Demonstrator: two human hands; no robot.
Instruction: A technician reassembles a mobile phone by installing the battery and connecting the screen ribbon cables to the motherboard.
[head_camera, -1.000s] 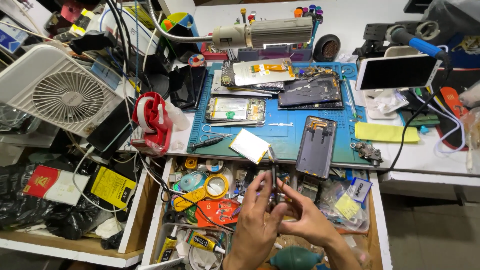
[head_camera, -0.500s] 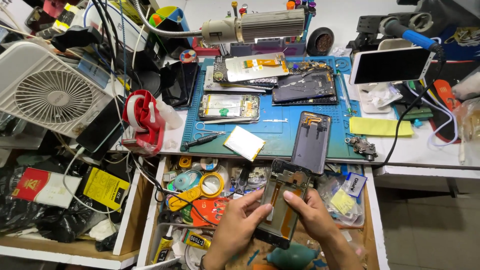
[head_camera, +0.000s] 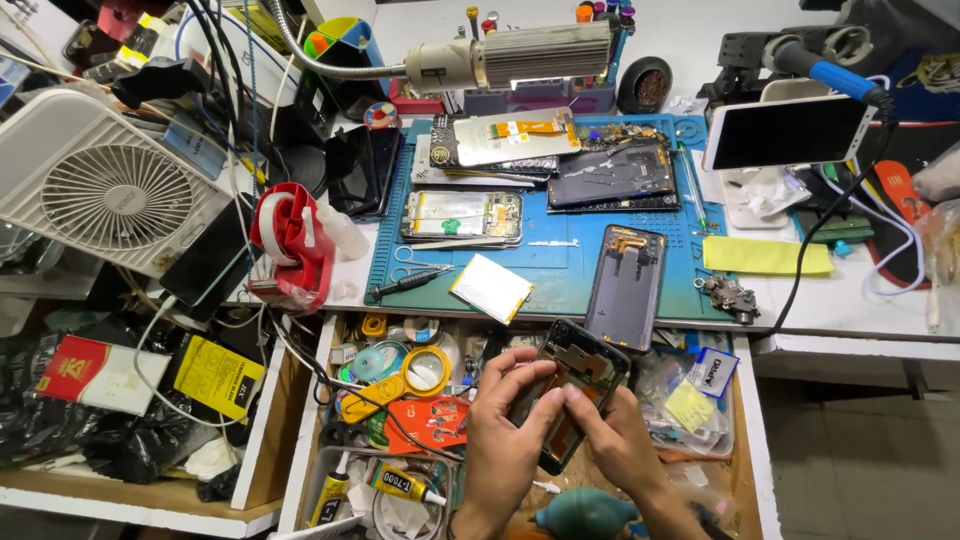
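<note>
Hands, left (head_camera: 505, 430) and right (head_camera: 612, 440), each grip holding dark phone frame (head_camera: 572, 385) above open drawer (head_camera: 745, 420)

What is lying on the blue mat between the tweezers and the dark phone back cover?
In the head view, a white battery lies on the blue mat, between the tweezers at left and the back cover at right.

My left hand (head_camera: 505, 430) and right hand (head_camera: 615, 440) are bare — no gloves, no rings that I can see — and both forearms show uncovered, sleeveless to the frame's bottom edge.
</note>
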